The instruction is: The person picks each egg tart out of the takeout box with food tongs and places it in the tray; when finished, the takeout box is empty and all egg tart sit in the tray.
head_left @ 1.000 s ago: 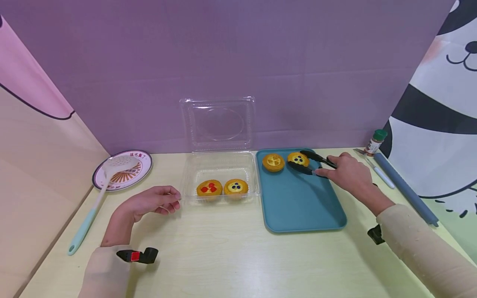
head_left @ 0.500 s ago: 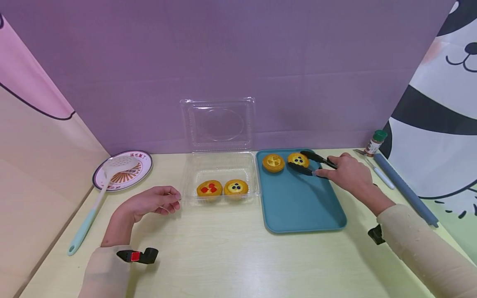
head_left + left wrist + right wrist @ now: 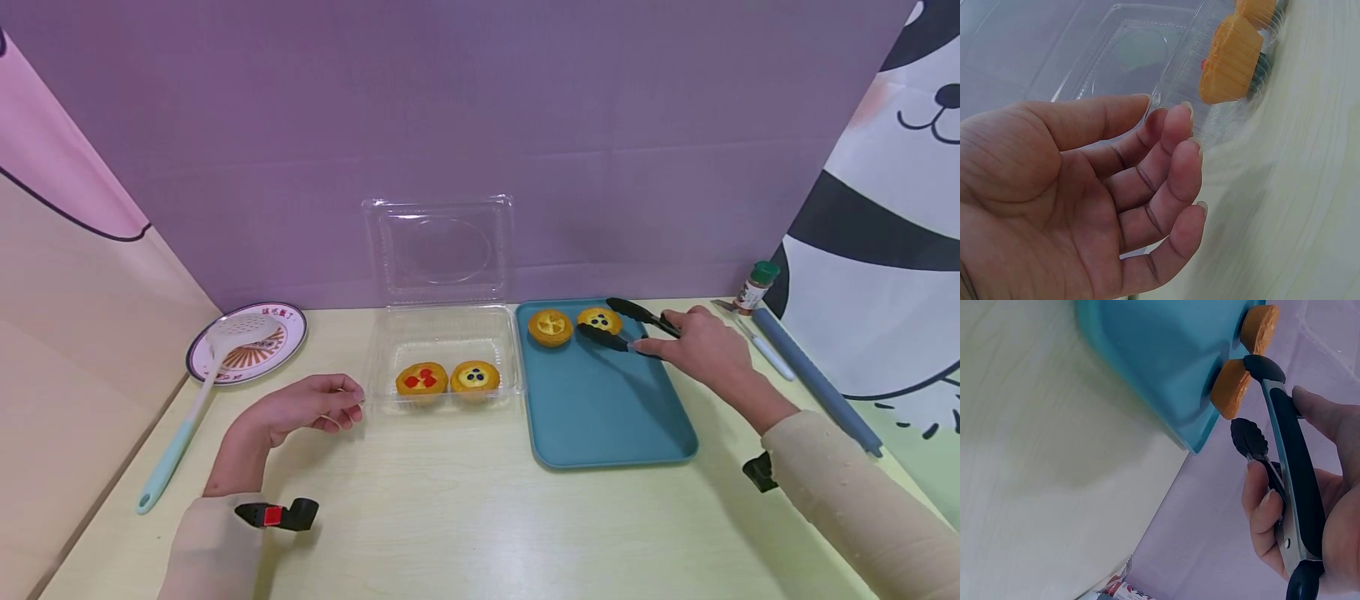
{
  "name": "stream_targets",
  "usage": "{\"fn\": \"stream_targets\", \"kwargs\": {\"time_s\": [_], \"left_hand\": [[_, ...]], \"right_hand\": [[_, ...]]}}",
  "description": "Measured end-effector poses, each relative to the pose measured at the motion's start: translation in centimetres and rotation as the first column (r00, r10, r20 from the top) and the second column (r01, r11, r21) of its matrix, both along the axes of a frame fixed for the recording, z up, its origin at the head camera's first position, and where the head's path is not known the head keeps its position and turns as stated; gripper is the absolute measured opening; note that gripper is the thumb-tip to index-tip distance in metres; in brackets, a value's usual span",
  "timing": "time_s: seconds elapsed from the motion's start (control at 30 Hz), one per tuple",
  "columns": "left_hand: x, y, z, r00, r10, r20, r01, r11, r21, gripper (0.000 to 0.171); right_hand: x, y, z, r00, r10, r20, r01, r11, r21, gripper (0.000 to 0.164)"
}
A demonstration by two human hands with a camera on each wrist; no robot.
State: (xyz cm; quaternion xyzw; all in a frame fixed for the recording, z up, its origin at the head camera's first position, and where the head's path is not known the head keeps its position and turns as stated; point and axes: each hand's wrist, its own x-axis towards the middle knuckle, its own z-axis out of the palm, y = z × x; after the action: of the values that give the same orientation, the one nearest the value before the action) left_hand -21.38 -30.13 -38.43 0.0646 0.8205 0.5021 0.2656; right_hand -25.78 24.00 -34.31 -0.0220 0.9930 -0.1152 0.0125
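Observation:
My left hand [image 3: 311, 404] pinches the near left corner of a clear plastic clamshell container [image 3: 1179, 62] between thumb and index finger. Inside, along the front, sit a tart with red pieces [image 3: 422, 380] and one with blue dots [image 3: 475, 377]. Black-tipped tongs [image 3: 1294, 462] are gripped in my right hand [image 3: 708, 350]. Their tips are spread above and beside another blue-dotted tart [image 3: 600, 320], on the far part of a blue tray [image 3: 615, 425]. Left of it on the tray lies a plain yellow tart [image 3: 551, 328]. In the right wrist view, one tip overlaps the nearer tart; contact is unclear.
The container's raised lid [image 3: 438, 250] stands against the purple backdrop. At left, a slotted turner [image 3: 191, 408] lies across a patterned plate [image 3: 292, 321]. Toward the right edge are a green-capped jar [image 3: 753, 287], a white-handled knife-like tool [image 3: 772, 357] and a long grey-blue bar [image 3: 817, 379].
The tongs' tips have spread slightly wider around the blue-dotted tart, and the right hand has shifted a touch rightward. The left hand, container and tarts stay where they were.

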Motion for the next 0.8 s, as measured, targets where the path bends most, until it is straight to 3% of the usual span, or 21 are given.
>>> {"fn": "stream_targets", "kwargs": {"time_s": [0.17,0.4,0.57,0.8], "left_hand": [[0.1,0.1,0.0,1.0,-0.007,-0.001,0.007,1.0,0.01,0.029],[0.0,0.1,0.0,1.0,0.003,0.004,-0.003,1.0,-0.002,0.03],[-0.2,0.1,0.0,1.0,0.005,0.006,-0.005,1.0,-0.014,0.032],[-0.1,0.1,0.0,1.0,0.001,0.002,-0.001,1.0,-0.013,0.033]], "right_hand": [[0.3,-0.1,0.2,1.0,0.002,-0.002,-0.002,1.0,-0.012,0.095],[1.2,0.2,0.9,0.996,0.029,-0.08,-0.029,1.0,-0.01,0.095],[2.5,-0.3,2.0,0.994,0.038,-0.102,-0.042,0.998,-0.038,0.1],[4.7,-3.3,3.2,0.983,0.085,-0.161,-0.095,0.994,-0.056,0.09]]}}
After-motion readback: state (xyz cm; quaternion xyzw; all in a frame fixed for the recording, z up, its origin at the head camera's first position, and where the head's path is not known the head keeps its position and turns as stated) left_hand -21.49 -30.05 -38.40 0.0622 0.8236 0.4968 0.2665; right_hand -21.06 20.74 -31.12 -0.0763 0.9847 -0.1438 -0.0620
